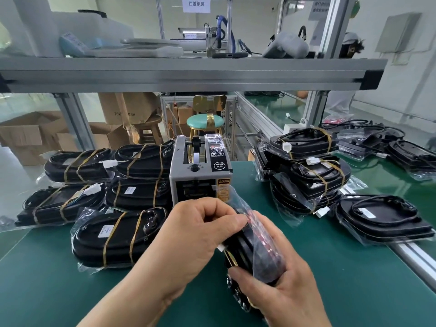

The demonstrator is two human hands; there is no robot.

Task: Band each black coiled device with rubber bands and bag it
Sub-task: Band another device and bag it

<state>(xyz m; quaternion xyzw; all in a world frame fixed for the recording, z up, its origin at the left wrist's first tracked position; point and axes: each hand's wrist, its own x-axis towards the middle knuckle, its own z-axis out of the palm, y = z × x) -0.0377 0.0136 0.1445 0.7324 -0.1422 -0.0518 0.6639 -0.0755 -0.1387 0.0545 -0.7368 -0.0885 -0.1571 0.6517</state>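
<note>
On a packing bench covered with a green mat (342, 291), a person's left hand (198, 234) pinches with curled fingers a clear plastic bag (232, 197) at the top edge of a black coiled device (243, 246). The device is held edge-on just above the mat, near centre. The right hand (283, 286) grips it from beneath, thumb curled over its near edge. Banded, bagged devices (118, 237) lie to the left, and another pile (311, 166) is stacked to the right. Between them stands a grey tape dispenser (200, 168) with a "CAUTION" label (223, 181) and a round "SEMI" mark (219, 165). An aluminium-framed shelf (188, 72) spans the bench. Beyond it are a green-seated stool (204, 121) and cardboard boxes (30, 133), one box (128, 107) printed "CM". A hanging sign (196, 4) carries Chinese characters.
</note>
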